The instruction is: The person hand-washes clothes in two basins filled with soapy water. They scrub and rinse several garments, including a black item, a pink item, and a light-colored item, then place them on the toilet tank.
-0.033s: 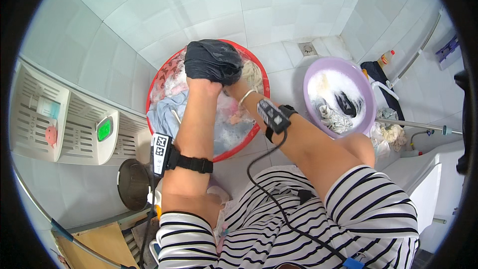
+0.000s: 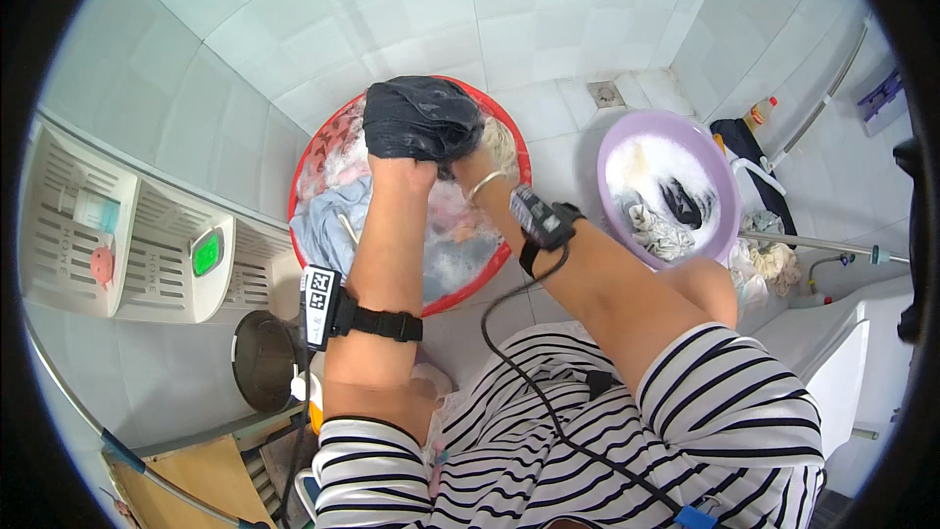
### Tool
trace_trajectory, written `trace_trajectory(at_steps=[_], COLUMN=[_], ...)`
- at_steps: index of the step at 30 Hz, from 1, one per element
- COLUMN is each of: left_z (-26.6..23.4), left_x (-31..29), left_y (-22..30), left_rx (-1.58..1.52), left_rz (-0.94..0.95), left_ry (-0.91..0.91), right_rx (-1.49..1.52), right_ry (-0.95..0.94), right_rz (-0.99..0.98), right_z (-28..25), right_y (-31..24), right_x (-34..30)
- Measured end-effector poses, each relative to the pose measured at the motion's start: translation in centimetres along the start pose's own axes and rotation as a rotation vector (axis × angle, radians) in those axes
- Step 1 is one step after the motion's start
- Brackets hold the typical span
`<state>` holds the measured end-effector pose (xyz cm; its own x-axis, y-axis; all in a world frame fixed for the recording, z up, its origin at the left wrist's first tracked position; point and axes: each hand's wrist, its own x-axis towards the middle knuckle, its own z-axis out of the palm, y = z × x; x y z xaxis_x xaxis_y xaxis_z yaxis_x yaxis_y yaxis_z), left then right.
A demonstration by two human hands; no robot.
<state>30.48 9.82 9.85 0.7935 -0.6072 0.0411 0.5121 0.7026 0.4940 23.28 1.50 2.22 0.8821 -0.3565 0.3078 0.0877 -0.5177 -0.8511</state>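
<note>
A wet black garment point(image 2: 421, 120) is bunched up over the far side of a red basin point(image 2: 524, 171) on the floor. My left hand point(image 2: 403, 168) is at its near left side, with the fingers covered by the cloth. At the right edge of the same cloth is my right hand point(image 2: 472, 163), its fingers also mostly hidden. Both hands hold the garment up between them. Below it, the basin contains sudsy water, a light blue cloth point(image 2: 336, 220), and pink and cream pieces of laundry.
To the right stands a purple basin point(image 2: 726, 225) with foam, a dark cloth and patterned cloth. Near it are a bottle point(image 2: 759, 116) and a pile of clothes point(image 2: 774, 269). White wall shelves point(image 2: 176, 269) and a dark bucket point(image 2: 262, 362) are on the left. A floor drain point(image 2: 605, 95) lies at the back.
My right hand and wrist have shifted slightly to the right, and the garment's right side reaches a little farther with them. My left arm has barely moved.
</note>
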Motion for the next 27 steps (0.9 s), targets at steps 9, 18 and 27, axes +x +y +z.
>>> trace_trajectory(at_steps=[9, 18, 27], left_z=[-3.3, -4.4, -6.5], left_x=[-8.9, -1.1, 2.0], left_y=[0.4, -0.9, -0.8], left_rx=[0.083, 0.199, 0.166], left_rz=[-0.455, -0.168, -0.02], left_ry=[0.375, 0.56, 0.651], right_rx=[1.304, 1.22, 1.13], right_ry=[-0.094, 0.015, -0.407], right_rz=[0.191, 0.496, 0.623], right_z=[-2.3, 4.0, -3.4], right_y=[-3.7, 5.2, -0.1], right_x=[3.2, 3.5, 2.4])
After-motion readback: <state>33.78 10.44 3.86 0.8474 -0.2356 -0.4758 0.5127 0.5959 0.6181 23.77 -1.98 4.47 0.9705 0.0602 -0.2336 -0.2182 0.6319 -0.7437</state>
